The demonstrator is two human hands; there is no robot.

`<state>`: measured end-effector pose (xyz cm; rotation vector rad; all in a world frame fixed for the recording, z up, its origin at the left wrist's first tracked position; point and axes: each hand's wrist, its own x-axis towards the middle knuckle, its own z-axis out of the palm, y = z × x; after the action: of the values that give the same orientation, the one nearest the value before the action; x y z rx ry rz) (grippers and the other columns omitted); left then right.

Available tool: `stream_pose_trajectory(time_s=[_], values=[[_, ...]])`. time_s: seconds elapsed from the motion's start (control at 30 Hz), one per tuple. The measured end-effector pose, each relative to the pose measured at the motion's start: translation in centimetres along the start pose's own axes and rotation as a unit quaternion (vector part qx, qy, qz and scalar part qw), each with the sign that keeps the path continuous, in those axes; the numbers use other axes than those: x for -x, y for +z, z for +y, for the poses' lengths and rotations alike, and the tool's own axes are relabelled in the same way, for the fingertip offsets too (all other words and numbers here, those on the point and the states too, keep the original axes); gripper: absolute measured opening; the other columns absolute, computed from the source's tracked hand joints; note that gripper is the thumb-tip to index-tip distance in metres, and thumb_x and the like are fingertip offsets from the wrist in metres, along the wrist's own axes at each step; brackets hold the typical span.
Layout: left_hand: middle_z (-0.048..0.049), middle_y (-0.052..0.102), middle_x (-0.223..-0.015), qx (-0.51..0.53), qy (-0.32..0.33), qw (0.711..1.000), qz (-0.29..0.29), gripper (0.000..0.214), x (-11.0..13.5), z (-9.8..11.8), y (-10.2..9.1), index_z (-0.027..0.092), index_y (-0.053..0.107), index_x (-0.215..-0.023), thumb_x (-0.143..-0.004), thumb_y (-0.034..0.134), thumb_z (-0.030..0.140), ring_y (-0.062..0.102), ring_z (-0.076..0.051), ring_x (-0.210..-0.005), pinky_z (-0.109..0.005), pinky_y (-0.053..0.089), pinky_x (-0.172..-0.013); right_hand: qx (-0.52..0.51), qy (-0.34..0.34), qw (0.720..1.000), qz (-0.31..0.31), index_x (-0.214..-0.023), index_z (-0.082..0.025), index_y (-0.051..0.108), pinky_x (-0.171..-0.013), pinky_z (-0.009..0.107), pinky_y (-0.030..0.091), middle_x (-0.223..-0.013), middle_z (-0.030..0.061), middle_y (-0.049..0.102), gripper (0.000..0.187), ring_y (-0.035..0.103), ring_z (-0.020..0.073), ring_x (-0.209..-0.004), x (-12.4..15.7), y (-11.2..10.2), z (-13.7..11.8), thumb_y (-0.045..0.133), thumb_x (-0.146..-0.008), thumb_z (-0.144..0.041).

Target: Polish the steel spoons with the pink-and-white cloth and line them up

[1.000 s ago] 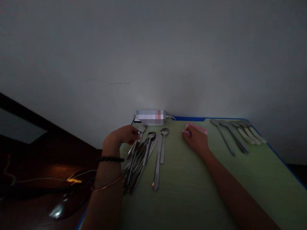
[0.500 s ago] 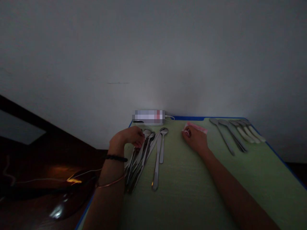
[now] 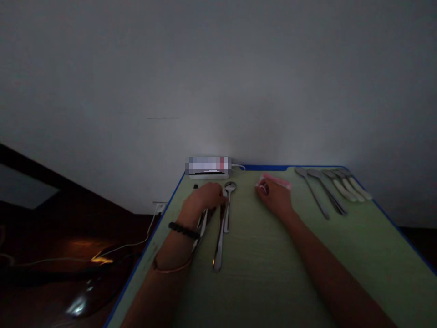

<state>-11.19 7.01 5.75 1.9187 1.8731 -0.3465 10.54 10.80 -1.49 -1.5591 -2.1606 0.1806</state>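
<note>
My left hand (image 3: 206,198) lies over the upper ends of a pile of metal spoons (image 3: 215,232) on the green table (image 3: 266,269), its fingers curled down onto them. A small spoon (image 3: 228,203) lies just right of its fingertips. My right hand (image 3: 275,197) rests on the table farther right, its fingers closed on a pink cloth (image 3: 277,181). The light is dim, so fine detail of the fingers is hard to read.
A second row of spoons and white-handled cutlery (image 3: 329,191) lies at the table's far right. A white box (image 3: 208,166) with a cord sits at the far edge against the wall. To the left, dark wooden furniture and cables (image 3: 85,255).
My left hand has slid to the right across the spoon pile, now covering the bowls near the middle spoons. The right hand has stayed on the pink cloth. The view shifted slightly.
</note>
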Motion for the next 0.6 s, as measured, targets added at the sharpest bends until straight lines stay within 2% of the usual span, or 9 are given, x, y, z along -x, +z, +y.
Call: stream_pose_trajectory(time_s=[0.07, 0.17, 0.27, 0.43, 0.6], values=[[-0.0078, 0.056, -0.112, -0.032, -0.009, 0.999, 0.007, 0.028, -0.2, 1.9, 0.9, 0.015, 0.053, -0.113, -0.088, 0.052, 0.029, 0.058, -0.020, -0.093, -0.040, 0.050, -0.078, -0.003, 0.000, 1.000, -0.003, -0.088, -0.022, 0.059, -0.061, 0.027, 0.032, -0.081, 0.0021, 0.067, 0.025, 0.059, 0.0169, -0.071, 0.0, -0.2, 0.0, 0.042, -0.083, -0.041], [-0.0083, 0.055, -0.114, -0.067, -0.014, 0.997, 0.026, 0.030, -0.3, 4.3, 2.2, 0.015, 0.052, -0.114, -0.088, 0.053, 0.028, 0.058, -0.021, -0.094, -0.041, 0.050, -0.079, -0.004, -0.004, 1.000, -0.007, -0.088, -0.022, 0.058, -0.061, 0.027, 0.031, -0.082, 0.0027, 0.068, 0.025, 0.059, 0.0169, -0.072, 0.1, -0.4, -0.1, 0.041, -0.084, -0.041], [-0.0084, 0.055, -0.113, -0.085, -0.010, 0.996, 0.033, 0.029, -0.3, 5.4, 2.8, 0.015, 0.052, -0.114, -0.088, 0.053, 0.028, 0.058, -0.021, -0.094, -0.040, 0.050, -0.078, -0.005, -0.007, 1.000, -0.014, -0.088, -0.021, 0.058, -0.061, 0.026, 0.031, -0.084, 0.0035, 0.068, 0.026, 0.059, 0.0169, -0.074, 0.1, -0.6, -0.2, 0.040, -0.084, -0.040], [-0.0081, 0.055, -0.113, -0.092, -0.012, 0.995, 0.035, 0.029, -0.1, 4.8, 2.3, 0.015, 0.052, -0.114, -0.088, 0.052, 0.028, 0.058, -0.021, -0.094, -0.040, 0.050, -0.078, -0.006, -0.006, 1.000, -0.027, -0.093, -0.022, 0.058, -0.061, 0.026, 0.032, -0.086, 0.0036, 0.067, 0.026, 0.059, 0.0167, -0.075, 0.0, -0.9, -0.3, 0.040, -0.085, -0.039], [-0.0080, 0.056, -0.113, -0.083, 0.000, 0.997, -0.001, 0.029, -0.1, 3.3, 1.6, 0.015, 0.052, -0.113, -0.088, 0.052, 0.029, 0.058, -0.021, -0.094, -0.040, 0.050, -0.078, -0.011, -0.011, 1.000, -0.028, -0.092, -0.022, 0.058, -0.061, 0.026, 0.032, -0.086, 0.0030, 0.067, 0.026, 0.059, 0.0168, -0.075, 0.0, -0.9, -0.1, 0.041, -0.084, -0.040]])
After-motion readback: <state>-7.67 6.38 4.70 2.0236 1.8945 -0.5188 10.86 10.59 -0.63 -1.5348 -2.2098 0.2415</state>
